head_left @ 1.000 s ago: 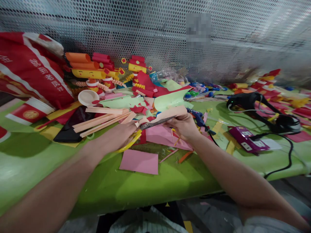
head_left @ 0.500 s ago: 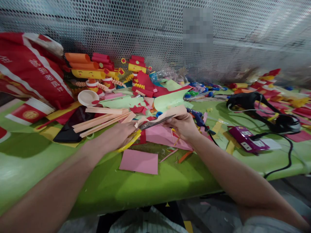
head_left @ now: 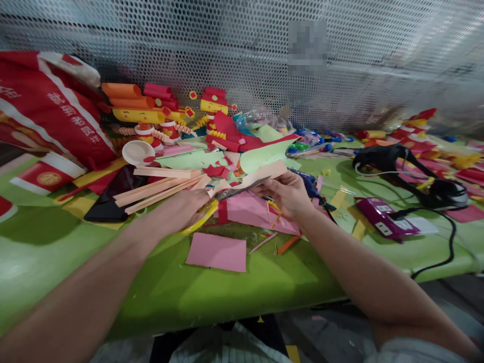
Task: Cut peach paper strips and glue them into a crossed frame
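Observation:
My left hand (head_left: 188, 209) is closed around the yellow handles of the scissors (head_left: 202, 218), whose dark blades point right along a peach paper piece (head_left: 264, 174). The paper's right end is pinched between the thumb and fingers of my right hand (head_left: 289, 194). Beside my left hand lie several folded peach paper strips (head_left: 161, 189). Below both hands a pink paper rectangle (head_left: 217, 252) rests on the green table (head_left: 227, 297), and a larger pink sheet (head_left: 253, 214) lies under the scissors.
At the left are a black phone (head_left: 109, 199), a red paper cup (head_left: 47, 174) and a red bag (head_left: 56, 106). Paper figures (head_left: 138, 113) stand behind. On the right are a purple power strip (head_left: 387, 218) with a black cable and a black headset (head_left: 448, 191).
The peach paper now lies flatter along the blades, its right end less curled. My right hand has shifted slightly to the right.

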`<state>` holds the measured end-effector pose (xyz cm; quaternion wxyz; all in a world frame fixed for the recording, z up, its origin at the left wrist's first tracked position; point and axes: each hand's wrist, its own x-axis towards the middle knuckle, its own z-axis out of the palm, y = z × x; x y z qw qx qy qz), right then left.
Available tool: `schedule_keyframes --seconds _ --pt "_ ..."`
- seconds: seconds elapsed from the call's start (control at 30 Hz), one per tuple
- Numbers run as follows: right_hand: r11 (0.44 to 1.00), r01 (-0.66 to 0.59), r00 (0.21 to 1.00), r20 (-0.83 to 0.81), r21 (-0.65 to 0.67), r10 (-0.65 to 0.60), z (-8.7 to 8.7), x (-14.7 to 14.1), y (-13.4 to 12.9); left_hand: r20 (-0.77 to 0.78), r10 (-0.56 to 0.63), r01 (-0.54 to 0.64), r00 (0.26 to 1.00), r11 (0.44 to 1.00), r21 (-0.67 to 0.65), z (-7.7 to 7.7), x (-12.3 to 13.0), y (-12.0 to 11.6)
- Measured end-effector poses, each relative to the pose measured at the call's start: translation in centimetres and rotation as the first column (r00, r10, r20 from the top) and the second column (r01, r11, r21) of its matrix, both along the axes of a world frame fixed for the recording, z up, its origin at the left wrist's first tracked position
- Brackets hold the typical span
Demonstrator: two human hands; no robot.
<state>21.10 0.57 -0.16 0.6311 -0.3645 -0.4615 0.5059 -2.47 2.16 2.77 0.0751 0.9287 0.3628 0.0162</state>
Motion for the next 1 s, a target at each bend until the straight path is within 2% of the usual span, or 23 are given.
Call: schedule_keyframes --seconds 0.13,0.33,0.6,0.87,1.0 --pt "1.0 -0.004 1.0 -0.001 0.005 0.004 -0.12 0.02 0.13 0.005 -0.01 0.01 1.0 1.0 -0.003 -0.1 0.1 -0.08" --pt "0.999 -0.048 0.999 0.023 0.008 0.048 -0.49 -0.04 0.14 -0.003 0.009 -0.009 1.0 0.993 -0.119 0.6 0.64 -0.63" --pt "0.997 -0.07 0.997 0.044 0.027 0.068 -0.94 -0.02 0.2 0.054 0.005 0.001 0.999 0.994 -0.113 0.0 0.56 -0.76" --pt "0.995 -0.093 0.996 0.003 0.037 0.093 -0.58 -0.11 0.04 -0.01 0.026 -0.027 1.0 0.991 -0.13 0.19 0.87 -0.61" --pt "0.995 -0.092 0.996 0.003 0.048 0.092 -0.56 -0.1 0.02 0.066 0.027 -0.019 0.997 0.994 -0.107 -0.16 0.72 -0.58"
